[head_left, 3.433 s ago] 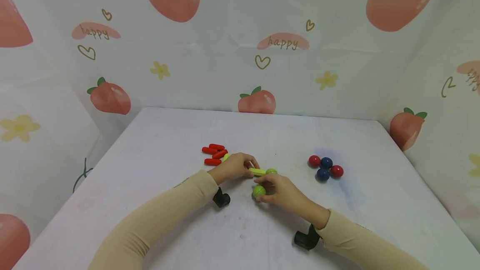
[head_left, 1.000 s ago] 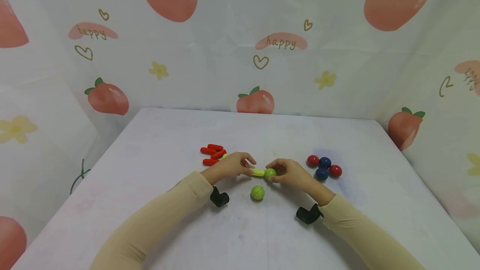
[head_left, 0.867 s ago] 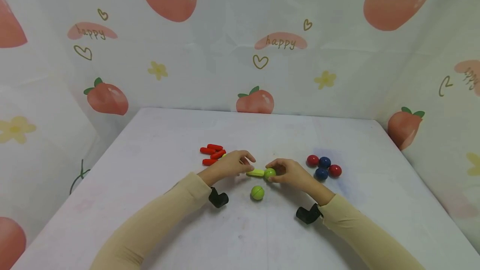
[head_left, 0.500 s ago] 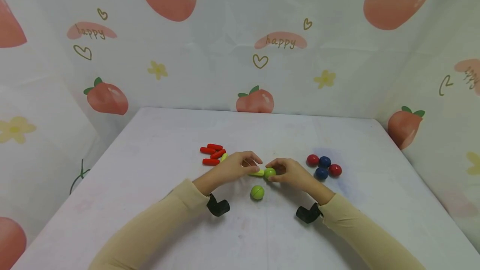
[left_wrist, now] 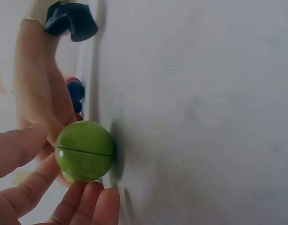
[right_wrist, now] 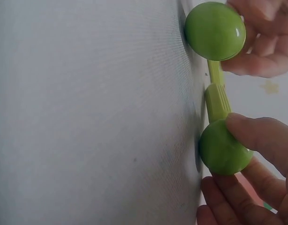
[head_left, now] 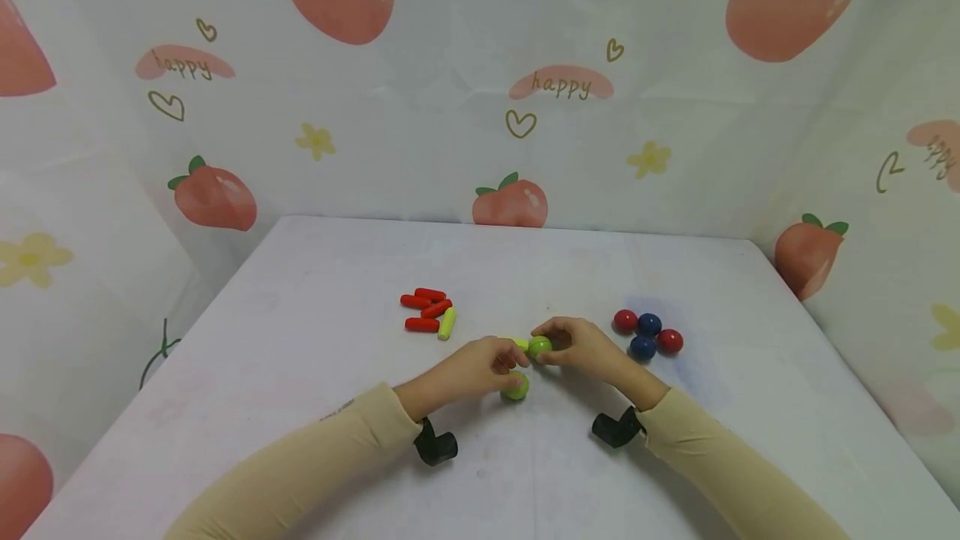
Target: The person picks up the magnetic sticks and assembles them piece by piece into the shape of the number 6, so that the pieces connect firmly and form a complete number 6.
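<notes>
Two green balls with seam lines are on the white table. My right hand [head_left: 585,348] pinches the farther green ball [head_left: 539,348] between thumb and fingers. A ridged yellow-green stick [right_wrist: 217,102] lies end-on against that ball; in the head view my left hand partly covers it. My left hand [head_left: 476,369] is at the nearer green ball [left_wrist: 85,152], fingertips at its side and the thumb apart from it in the left wrist view. That ball sits on the tabletop, its seam showing as a dark line.
Several red sticks [head_left: 422,324] lie in a group at the left, beside another yellow stick [head_left: 447,323]. Red and dark blue balls [head_left: 642,347] cluster at the right. Black wrist cameras [head_left: 617,428] hang below both sleeves. A patterned cloth backs the table [head_left: 360,257].
My left hand has let go of the yellow-green stick and come nearer, to the closer green ball. My right hand earlier moved from that ball to the farther one and has since stayed there.
</notes>
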### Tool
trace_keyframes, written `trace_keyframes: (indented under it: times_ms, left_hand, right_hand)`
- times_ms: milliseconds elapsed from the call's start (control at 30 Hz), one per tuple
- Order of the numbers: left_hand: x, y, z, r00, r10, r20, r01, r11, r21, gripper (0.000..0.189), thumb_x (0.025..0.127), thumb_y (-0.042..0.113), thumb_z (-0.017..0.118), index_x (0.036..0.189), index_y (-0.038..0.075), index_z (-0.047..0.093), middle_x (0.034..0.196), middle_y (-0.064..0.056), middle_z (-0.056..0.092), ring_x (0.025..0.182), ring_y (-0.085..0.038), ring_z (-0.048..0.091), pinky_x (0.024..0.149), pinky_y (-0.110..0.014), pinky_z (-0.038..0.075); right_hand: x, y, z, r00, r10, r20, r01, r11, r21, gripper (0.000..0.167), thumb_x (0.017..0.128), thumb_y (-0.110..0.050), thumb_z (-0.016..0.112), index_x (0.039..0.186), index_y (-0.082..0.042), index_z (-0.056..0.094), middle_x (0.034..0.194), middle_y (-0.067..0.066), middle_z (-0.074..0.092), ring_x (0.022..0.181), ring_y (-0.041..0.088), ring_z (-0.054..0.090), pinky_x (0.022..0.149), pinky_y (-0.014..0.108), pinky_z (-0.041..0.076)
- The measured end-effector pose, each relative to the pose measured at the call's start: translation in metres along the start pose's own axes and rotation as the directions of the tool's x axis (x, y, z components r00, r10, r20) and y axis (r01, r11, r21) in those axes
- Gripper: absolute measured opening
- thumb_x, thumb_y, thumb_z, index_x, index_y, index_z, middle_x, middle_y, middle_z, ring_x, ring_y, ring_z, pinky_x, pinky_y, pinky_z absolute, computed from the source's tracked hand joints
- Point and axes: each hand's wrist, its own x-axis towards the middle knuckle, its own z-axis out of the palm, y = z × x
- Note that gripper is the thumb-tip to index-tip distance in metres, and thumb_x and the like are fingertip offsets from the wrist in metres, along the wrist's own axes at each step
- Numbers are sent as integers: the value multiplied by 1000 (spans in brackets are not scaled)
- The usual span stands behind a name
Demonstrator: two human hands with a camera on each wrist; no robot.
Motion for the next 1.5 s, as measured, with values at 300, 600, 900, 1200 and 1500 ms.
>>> trace_keyframes:
  times_ms: [300, 600, 900, 1200, 1500]
  left_hand:
    - [-1, -2, 4, 999, -45, 18, 45, 999, 15, 23, 81, 18, 72, 103, 16, 64, 96, 0, 64, 90, -12, 58, 79, -28, 49]
    - [-3, -1, 4, 999, -47, 15, 47, 999, 15, 22, 81, 17, 72, 102, 16, 63, 95, 0, 64, 87, -12, 58, 73, -25, 47]
    - [-5, 1, -9, 997, -57, -51, 57, 998, -14, 24, 82, 22, 71, 104, 21, 62, 102, 0, 61, 95, -14, 57, 81, -30, 48]
    - [-3, -3, -32, 975, -109, -192, 96, 992, -78, 28, 83, 23, 70, 109, 20, 60, 109, -3, 62, 99, -18, 60, 81, -31, 51]
    - [1, -14, -37, 945, -198, -259, 183, 980, -82, 28, 84, 23, 69, 110, 19, 58, 111, -3, 62, 101, -18, 58, 79, -30, 51]
  right_hand:
    - [0, 0, 0, 1000, -1, -5, 1, 1000, -22, 34, 79, -18, 74, 111, -10, 64, 113, 7, 65, 106, 21, 62, 90, 37, 50]
    - [0, 0, 0, 1000, 2, -6, -2, 1000, -16, 34, 79, -19, 74, 110, -10, 64, 112, 7, 66, 103, 19, 62, 89, 37, 50]
    - [0, 0, 0, 1000, 2, -9, -2, 1000, -8, 36, 78, -20, 75, 111, -10, 64, 112, 7, 66, 104, 20, 62, 91, 38, 50]
    - [0, -1, 0, 999, 35, -3, -35, 999, -5, 37, 79, -23, 75, 112, -12, 64, 114, 6, 65, 106, 19, 62, 94, 39, 48]
    - [-1, -2, -1, 999, 45, 0, -45, 999, -16, 36, 79, -22, 74, 112, -13, 64, 114, 5, 64, 105, 17, 60, 94, 38, 49]
